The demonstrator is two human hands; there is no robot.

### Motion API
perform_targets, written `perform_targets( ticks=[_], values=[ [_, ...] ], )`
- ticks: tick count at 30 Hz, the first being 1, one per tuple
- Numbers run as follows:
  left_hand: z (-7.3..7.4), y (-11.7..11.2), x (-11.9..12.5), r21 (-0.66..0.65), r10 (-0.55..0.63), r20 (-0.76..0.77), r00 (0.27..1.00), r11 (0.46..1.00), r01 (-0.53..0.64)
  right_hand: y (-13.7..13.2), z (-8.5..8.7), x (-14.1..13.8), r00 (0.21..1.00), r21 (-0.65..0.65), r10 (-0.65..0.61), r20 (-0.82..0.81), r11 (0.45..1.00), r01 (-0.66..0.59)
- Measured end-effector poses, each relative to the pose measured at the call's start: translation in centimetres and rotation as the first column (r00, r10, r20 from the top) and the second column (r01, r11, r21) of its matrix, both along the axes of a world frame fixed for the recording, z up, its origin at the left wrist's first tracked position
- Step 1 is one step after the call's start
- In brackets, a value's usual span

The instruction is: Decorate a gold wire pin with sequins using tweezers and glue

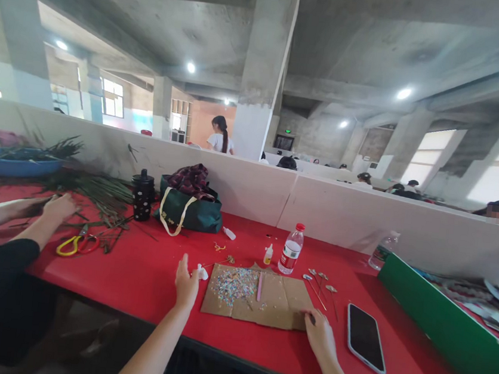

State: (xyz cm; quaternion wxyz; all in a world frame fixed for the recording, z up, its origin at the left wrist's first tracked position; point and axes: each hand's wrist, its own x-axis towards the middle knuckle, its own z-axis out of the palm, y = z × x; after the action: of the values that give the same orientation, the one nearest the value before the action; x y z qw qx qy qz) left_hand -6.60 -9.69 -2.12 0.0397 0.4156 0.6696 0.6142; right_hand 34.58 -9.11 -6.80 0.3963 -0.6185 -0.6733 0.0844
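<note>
My left hand [186,285] rests on the red table [141,271] just left of a brown cardboard sheet [283,311], fingers together, next to a small white glue bottle [202,273]; whether it grips the bottle is unclear. My right hand [318,333] lies at the cardboard's right front corner, fingers curled on a small dark thing I cannot make out. A heap of tiny multicoloured beads [233,284] and a pink stick [260,286] lie on the cardboard.
A phone [366,338] lies right of my right hand. A water bottle [291,249], another small glue bottle [268,254], thin metal sticks [320,282], a green bag [193,210], a black flask [143,196] and yellow scissors [72,244] are on the table. A co-worker's hands [55,208] handle green stems at left. A green board [440,332] stands right.
</note>
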Motion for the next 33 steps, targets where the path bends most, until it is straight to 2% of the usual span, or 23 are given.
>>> perform_targets(
  ticks=[4,8,13,19,22,26,33],
  values=[
    [-0.2,0.1,0.0,0.015,0.076,0.064,0.995,0.997,-0.077,0.0,0.0,0.0,1.000,0.005,-0.007,-0.013,1.000,0.007],
    [0.0,0.0,0.0,0.000,0.062,-0.021,0.998,0.998,-0.062,0.0,0.1,0.1,1.000,-0.001,-0.011,-0.023,1.000,0.011],
    [0.6,-0.4,0.8,-0.095,-0.077,-0.251,0.965,0.994,0.054,-0.3,0.5,0.1,1.000,-0.012,-0.008,-0.030,1.000,0.008],
    [1.0,-1.0,2.7,-0.261,-0.322,-0.449,0.833,0.939,0.222,-0.5,1.0,0.0,0.999,-0.033,-0.030,-0.041,0.999,0.029],
    [1.0,-1.3,3.4,-0.321,-0.397,-0.497,0.772,0.910,0.261,-0.5,1.1,0.0,0.999,-0.042,-0.023,-0.045,0.999,0.021],
    [1.1,-1.5,3.7,-0.360,-0.439,-0.533,0.724,0.891,0.276,-0.5,0.9,0.1,0.999,-0.051,-0.008,-0.048,0.999,0.006],
    [1.5,-1.6,4.2,-0.424,-0.498,-0.513,0.699,0.855,0.298,-0.5,0.8,0.8,0.999,-0.116,-0.016,-0.034,0.993,0.012]
  ],
)
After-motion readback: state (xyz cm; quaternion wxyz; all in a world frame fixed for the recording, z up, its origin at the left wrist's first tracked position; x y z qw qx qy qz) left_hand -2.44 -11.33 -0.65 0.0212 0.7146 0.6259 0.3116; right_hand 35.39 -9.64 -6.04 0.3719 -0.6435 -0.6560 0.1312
